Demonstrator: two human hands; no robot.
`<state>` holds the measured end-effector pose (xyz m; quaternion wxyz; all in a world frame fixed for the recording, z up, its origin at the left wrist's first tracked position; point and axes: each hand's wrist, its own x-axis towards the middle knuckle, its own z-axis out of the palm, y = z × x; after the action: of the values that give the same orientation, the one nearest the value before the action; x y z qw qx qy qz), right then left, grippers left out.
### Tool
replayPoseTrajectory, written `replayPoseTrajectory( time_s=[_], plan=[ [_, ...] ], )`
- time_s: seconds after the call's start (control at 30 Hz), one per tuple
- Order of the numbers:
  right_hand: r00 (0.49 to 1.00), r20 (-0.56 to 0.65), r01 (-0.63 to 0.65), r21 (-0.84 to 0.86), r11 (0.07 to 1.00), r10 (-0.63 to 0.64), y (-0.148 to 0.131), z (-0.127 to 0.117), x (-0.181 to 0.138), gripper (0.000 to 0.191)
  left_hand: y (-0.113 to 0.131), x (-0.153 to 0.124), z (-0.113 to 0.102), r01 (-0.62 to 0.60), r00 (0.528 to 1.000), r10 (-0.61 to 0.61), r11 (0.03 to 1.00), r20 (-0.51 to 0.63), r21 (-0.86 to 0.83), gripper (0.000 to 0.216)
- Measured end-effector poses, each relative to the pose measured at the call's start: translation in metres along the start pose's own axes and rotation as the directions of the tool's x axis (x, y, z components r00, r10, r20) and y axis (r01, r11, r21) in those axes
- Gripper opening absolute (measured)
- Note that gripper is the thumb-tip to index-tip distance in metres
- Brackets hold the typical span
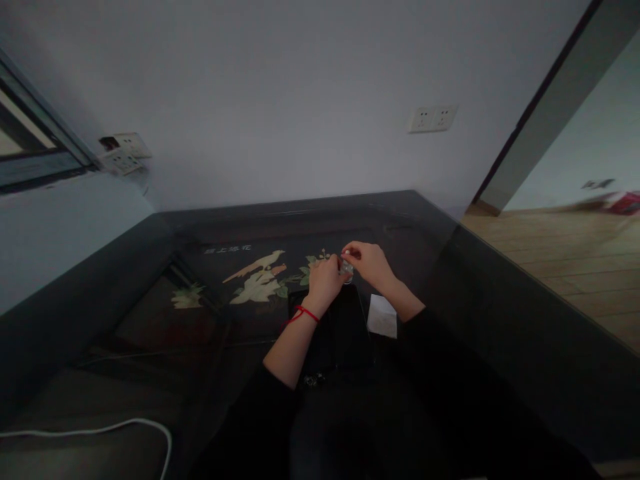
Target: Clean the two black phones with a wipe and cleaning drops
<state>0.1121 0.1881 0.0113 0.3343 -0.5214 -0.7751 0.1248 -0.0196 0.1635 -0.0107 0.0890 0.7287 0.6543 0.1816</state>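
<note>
My left hand [324, 281], with a red string round its wrist, and my right hand [367, 264] meet over a dark table [225, 347]. Both pinch a small clear shiny object [347, 268] between their fingertips; what it is I cannot make out. Right below the hands lies a flat black rectangular thing [340, 333]. A small white paper piece [383, 316] rests beside my right forearm.
The table top bears an inlaid picture of a bird and flowers [257, 277]. A white cable [125, 427] curls at the near left. Wall sockets [433, 119] sit on the back wall, more sockets [123, 152] at the left. Wooden floor [565, 260] lies to the right.
</note>
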Motion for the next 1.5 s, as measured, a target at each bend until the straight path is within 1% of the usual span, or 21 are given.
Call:
replayPoseTrajectory(
  time_s=[0.17,0.33,0.43,0.53,0.6,0.67,0.8,0.87,1.1,1.17,1.23,1.33,1.4,1.5],
  plan=[
    [1.0,0.022,-0.007,-0.073,0.997,0.008,-0.001,0.0,-0.002,0.007,0.001,0.0,-0.001,0.004,1.0,-0.004,1.0,0.008,-0.009,0.028],
    [0.999,0.038,0.018,-0.117,0.993,-0.013,-0.005,-0.003,-0.003,0.006,-0.001,0.001,0.001,0.002,1.0,-0.002,1.0,0.003,-0.02,0.031],
    [1.0,0.017,-0.002,-0.144,0.99,0.004,-0.006,0.0,-0.004,0.007,-0.002,0.002,0.002,-0.001,1.0,0.001,1.0,-0.006,-0.022,0.032],
    [0.999,-0.03,-0.05,-0.166,0.985,0.046,-0.006,0.006,-0.007,0.015,-0.002,0.002,0.003,-0.001,1.0,0.0,1.0,-0.016,-0.023,0.031],
    [0.996,-0.053,-0.073,-0.16,0.984,0.066,-0.004,0.009,-0.007,0.02,-0.002,0.003,0.004,0.002,1.0,-0.003,1.0,-0.02,-0.023,0.031],
    [0.997,-0.051,-0.068,-0.126,0.99,0.062,-0.002,0.008,-0.006,0.023,-0.002,0.003,0.005,0.001,1.0,-0.001,1.0,-0.024,-0.026,0.03],
    [1.0,0.007,0.006,-0.021,1.0,-0.006,0.005,0.0,0.001,0.018,-0.003,0.003,0.006,-0.009,0.999,0.008,0.999,-0.032,-0.032,0.029],
    [0.999,0.026,0.024,0.004,1.0,-0.024,0.007,-0.003,0.003,0.016,-0.004,0.004,0.006,-0.012,0.999,0.011,0.999,-0.035,-0.033,0.028],
    [0.999,-0.025,-0.037,-0.047,0.998,0.036,0.003,0.001,-0.002,0.008,-0.003,0.003,0.005,-0.011,1.0,0.01,0.999,-0.029,-0.033,0.027],
    [0.998,-0.031,-0.049,-0.057,0.997,0.047,0.001,0.002,-0.002,0.011,-0.003,0.002,0.005,-0.011,1.0,0.01,0.999,-0.025,-0.033,0.028],
    [0.998,-0.032,-0.056,-0.06,0.997,0.054,-0.001,-0.001,-0.002,0.019,-0.003,0.002,0.004,-0.008,1.0,0.008,0.999,-0.015,-0.034,0.03],
    [0.998,-0.014,-0.068,-0.066,0.995,0.067,-0.001,-0.014,-0.004,0.033,-0.002,0.002,0.004,-0.002,1.0,0.003,0.999,0.015,-0.036,0.03],
    [0.996,0.024,-0.087,-0.088,0.992,0.09,0.002,-0.025,-0.013,0.03,-0.001,0.002,0.004,-0.001,0.999,0.002,0.999,0.036,-0.041,0.031],
    [0.979,0.117,-0.145,-0.174,0.974,0.166,0.012,-0.041,-0.038,0.018,0.002,0.002,0.002,-0.003,0.998,0.007,0.999,0.068,-0.054,0.036]
  ],
)
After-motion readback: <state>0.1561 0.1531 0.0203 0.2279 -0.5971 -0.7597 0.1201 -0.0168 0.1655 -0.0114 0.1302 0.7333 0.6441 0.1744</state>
